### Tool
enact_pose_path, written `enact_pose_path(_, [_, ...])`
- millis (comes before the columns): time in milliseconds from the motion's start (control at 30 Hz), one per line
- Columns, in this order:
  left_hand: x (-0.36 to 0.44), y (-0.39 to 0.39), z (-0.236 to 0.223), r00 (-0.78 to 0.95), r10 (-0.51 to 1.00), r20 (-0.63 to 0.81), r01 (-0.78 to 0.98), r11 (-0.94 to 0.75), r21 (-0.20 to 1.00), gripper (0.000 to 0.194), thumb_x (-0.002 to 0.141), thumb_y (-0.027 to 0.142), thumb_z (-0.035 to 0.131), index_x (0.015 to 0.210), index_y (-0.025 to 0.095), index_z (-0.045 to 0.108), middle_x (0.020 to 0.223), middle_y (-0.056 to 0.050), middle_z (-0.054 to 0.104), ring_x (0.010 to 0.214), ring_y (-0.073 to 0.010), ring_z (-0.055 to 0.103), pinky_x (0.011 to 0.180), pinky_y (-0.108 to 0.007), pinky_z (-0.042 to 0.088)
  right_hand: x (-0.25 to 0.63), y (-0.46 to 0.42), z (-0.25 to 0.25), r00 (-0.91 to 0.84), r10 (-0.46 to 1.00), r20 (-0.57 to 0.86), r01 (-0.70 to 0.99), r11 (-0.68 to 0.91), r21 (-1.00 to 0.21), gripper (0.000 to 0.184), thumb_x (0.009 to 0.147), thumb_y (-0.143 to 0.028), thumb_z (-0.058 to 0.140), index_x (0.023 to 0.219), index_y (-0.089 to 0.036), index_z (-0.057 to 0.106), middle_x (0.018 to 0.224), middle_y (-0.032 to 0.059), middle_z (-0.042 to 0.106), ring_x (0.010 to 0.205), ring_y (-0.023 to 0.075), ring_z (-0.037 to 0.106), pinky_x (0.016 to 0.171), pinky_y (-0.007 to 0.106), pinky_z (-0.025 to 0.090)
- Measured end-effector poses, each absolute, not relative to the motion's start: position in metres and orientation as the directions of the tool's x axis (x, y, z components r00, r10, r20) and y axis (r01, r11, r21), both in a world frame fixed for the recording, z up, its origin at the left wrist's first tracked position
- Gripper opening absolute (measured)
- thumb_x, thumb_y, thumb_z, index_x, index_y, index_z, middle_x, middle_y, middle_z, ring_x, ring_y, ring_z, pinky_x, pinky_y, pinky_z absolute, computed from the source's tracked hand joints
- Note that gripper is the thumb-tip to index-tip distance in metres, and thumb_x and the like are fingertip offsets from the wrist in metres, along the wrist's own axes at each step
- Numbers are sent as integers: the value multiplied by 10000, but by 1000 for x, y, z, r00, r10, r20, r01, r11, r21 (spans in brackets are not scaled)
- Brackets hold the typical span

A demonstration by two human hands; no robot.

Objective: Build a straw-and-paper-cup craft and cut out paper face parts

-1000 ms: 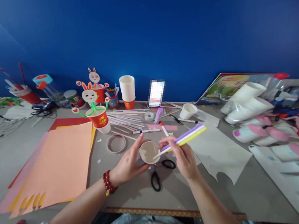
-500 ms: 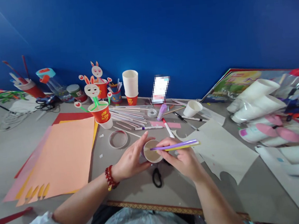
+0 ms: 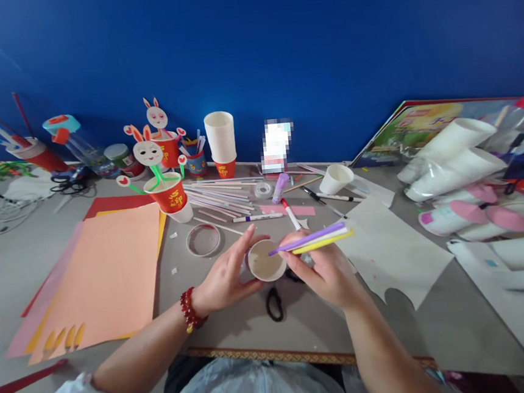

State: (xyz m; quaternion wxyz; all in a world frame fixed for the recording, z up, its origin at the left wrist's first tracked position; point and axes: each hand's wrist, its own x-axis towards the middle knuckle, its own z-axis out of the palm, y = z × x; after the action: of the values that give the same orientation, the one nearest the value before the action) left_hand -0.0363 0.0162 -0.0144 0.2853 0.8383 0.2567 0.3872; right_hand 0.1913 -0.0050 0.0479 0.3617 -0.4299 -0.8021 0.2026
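Observation:
A paper cup (image 3: 266, 262) stands upright with its mouth toward me, and my left hand (image 3: 231, 266) is wrapped around its left side, thumb and fingers on the wall. My right hand (image 3: 319, 271) pinches several thin straws (image 3: 318, 236), purple, white and yellow, above the cup's right rim. The purple one's tip reaches over the cup's opening. Black-handled scissors (image 3: 274, 305) lie just below the cup, partly hidden by it and my right hand.
Left lies a stack of coloured paper (image 3: 112, 264), with a tape roll (image 3: 203, 240) beside it. Red cups with rabbit figures (image 3: 166, 192) and stacked white cups (image 3: 220, 136) stand behind. Loose straws (image 3: 220, 197) and markers (image 3: 258, 217) lie mid-table; cut white paper (image 3: 397, 249) is at right.
The straws in my right hand have fanned apart, and a white one now shows between purple and yellow. The purple tip has shifted right over the cup. My view has shifted slightly.

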Motion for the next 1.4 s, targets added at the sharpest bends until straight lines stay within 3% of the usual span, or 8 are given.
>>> enact_pose_path(333, [-37, 17, -17, 573, 640, 512, 207, -717, 666, 1034, 837, 204, 713, 1598, 196, 12, 1420, -229, 548, 1313, -301, 551, 1063, -486, 481, 188, -4, 42, -423, 789, 446, 515, 614, -598, 116, 992, -195, 522, 1049, -231, 617, 1005, 52, 725, 968, 221, 675, 849, 351, 523])
enact_pose_path(1033, [-38, 16, -14, 571, 633, 522, 195, -722, 664, 1017, 846, 204, 709, 1597, 200, 23, 1420, -237, 550, 1325, -317, 546, 1075, -511, 470, 186, -3, 43, -398, 767, 503, 552, 638, -537, 114, 964, -169, 534, 1010, -240, 612, 936, 45, 730, 887, 219, 674, 791, 355, 531])
enact_pose_path(1233, [-37, 16, -16, 560, 649, 514, 214, -713, 668, 1027, 835, 193, 716, 1598, 205, 28, 1429, -227, 551, 1316, -311, 554, 1078, -506, 474, 183, -7, 44, -450, 697, 558, 557, 707, -435, 146, 930, -125, 560, 1026, -233, 578, 918, 57, 726, 806, 212, 652, 752, 360, 530])
enact_pose_path(1400, [-38, 17, -16, 558, 635, 534, 216, -733, 646, 1030, 844, 211, 715, 1599, 213, 15, 1429, -223, 551, 1308, -313, 560, 1081, -522, 470, 183, -7, 43, -542, 626, 561, 476, 779, -409, 175, 932, -127, 542, 1055, -242, 587, 959, 49, 750, 869, 211, 670, 821, 367, 541])
